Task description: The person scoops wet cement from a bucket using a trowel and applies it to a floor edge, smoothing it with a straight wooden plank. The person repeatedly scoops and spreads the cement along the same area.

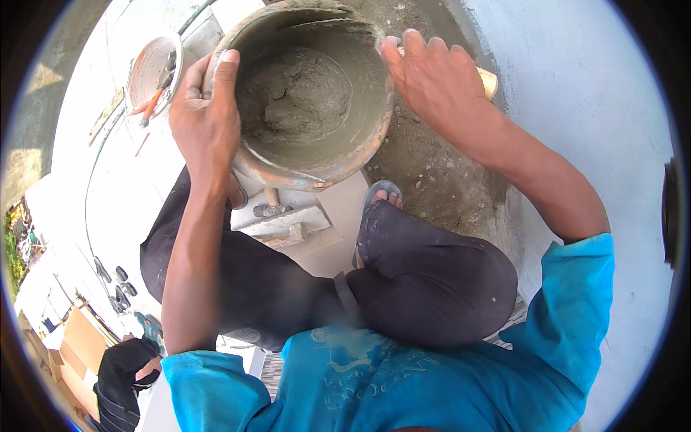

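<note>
A round bucket (317, 180) with a mortar-smeared rim stands tilted between my hands. Wet grey mortar (306, 93) lies in its bottom and coats the inner wall. My left hand (209, 108) grips the bucket's left rim, thumb over the edge and fingers outside. On the other side, my right hand (435, 75) is closed round the pale wooden handle of a trowel (489, 83). The trowel's mortar-covered blade appears to lie against the upper right inside of the bucket; its outline is hard to make out.
Below the bucket lie a hammer (271, 207) and a plastering float (288, 225) on pale tiles. A smaller white bucket (180, 54) with tools stands left. Loose dirt (439, 173) borders the grey wall (597, 108) at right. Sandals (121, 288) and cardboard (83, 342) are lower left.
</note>
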{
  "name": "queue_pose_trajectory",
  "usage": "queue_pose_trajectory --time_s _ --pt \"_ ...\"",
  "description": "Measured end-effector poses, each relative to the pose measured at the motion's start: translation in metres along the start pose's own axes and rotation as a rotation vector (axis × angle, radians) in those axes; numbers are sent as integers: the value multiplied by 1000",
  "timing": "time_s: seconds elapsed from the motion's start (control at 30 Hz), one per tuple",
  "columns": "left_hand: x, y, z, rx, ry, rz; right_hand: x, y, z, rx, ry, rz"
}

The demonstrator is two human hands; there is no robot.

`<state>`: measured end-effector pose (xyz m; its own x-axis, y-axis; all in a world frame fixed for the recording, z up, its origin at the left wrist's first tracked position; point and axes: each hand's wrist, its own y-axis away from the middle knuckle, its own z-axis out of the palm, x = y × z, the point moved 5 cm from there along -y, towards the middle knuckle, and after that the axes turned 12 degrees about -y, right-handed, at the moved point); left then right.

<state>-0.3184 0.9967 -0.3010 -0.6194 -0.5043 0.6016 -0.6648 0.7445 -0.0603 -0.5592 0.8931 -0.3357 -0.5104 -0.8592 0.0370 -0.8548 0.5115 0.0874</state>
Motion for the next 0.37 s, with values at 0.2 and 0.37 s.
queue_pose_trajectory --time_s 0.2,0.37 --pt "8 17 17 99 121 9 -29 19 77 -754 -1097 481" --pt "-12 11 -3 134 -68 -7 -84 -8 37 -751 -1059 133"
